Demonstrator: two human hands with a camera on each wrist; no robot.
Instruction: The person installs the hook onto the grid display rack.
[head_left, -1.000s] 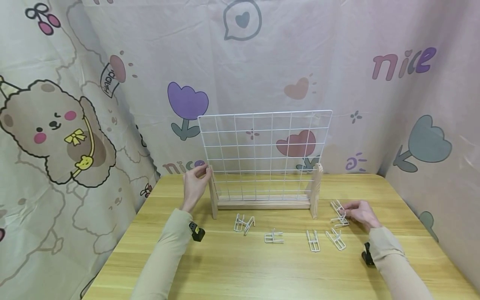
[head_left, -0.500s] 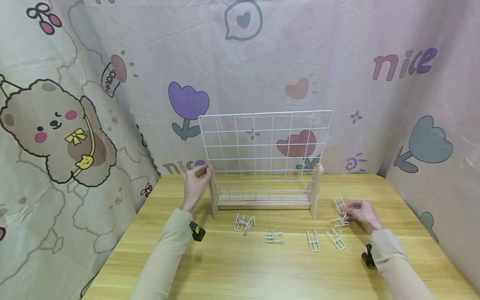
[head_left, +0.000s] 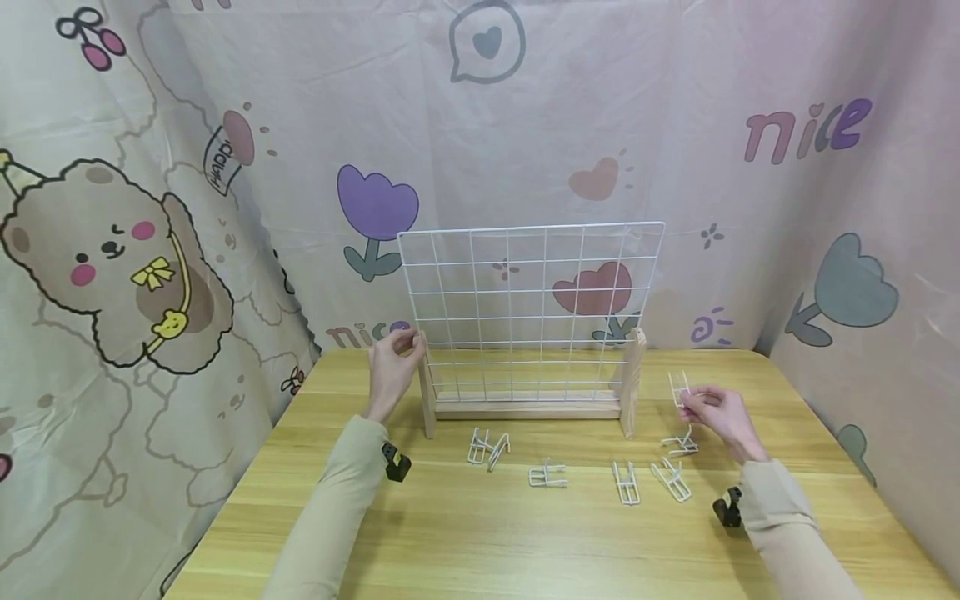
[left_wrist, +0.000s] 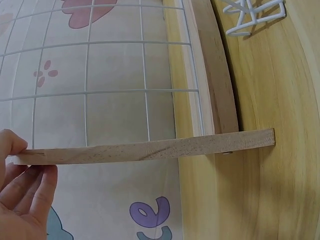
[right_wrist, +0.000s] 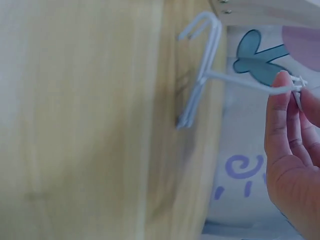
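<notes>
A white wire grid panel [head_left: 531, 227] stands upright in a wooden stand [head_left: 528, 412]. My left hand [head_left: 392, 367] pinches the top of the stand's left upright [left_wrist: 150, 149], with thumb and fingers on opposite faces in the left wrist view. To the right of the stand, my right hand [head_left: 720, 414] holds a white wire hook [head_left: 678, 388] between thumb and fingers, its two prongs pointing up. Just below it another wire hook [head_left: 681, 443] rests on the table. In the right wrist view, that hook [right_wrist: 204, 75] stretches a prong toward my fingertips; the held one is mostly hidden.
Several more white wire hooks lie in front of the stand: a pair [head_left: 488, 448] at left, one [head_left: 548, 475] in the middle, two at right, including one hook [head_left: 626, 482]. A patterned curtain [head_left: 525, 125] hangs behind the wooden table [head_left: 480, 542].
My right hand has raised one wire hook off the other and turned it more upright, moving slightly up and away. The left hand stays on the upright.
</notes>
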